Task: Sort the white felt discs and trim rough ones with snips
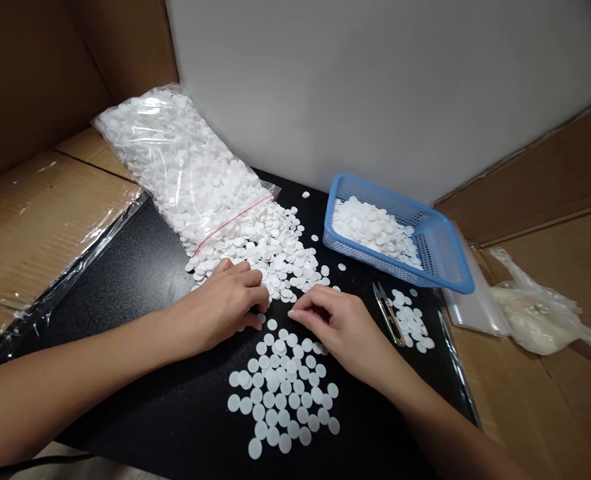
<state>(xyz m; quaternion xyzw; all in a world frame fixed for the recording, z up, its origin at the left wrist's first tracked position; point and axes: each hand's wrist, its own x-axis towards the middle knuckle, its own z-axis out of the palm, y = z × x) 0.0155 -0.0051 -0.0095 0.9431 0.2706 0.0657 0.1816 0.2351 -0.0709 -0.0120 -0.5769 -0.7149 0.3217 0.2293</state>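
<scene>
Mostly flat, round white discs (294,401)

We have small, thin, round white discs (285,443), matte and much alike in size. Nearest us, a loose patch (280,400) of them lies flat on the black bench (105,267), mostly one layer, many edges overlapping. Beyond it we see a thick heap (260,247), several deep, at the red-striped mouth of a clear bag (175,160), which is packed with more at the far left. At the far right, a mound (372,227) sits in the left part of the blue basket (442,257). On the right we find a small cluster (412,320) beside the snips (389,313); a few strays (342,267) lie between heap and basket.
</scene>
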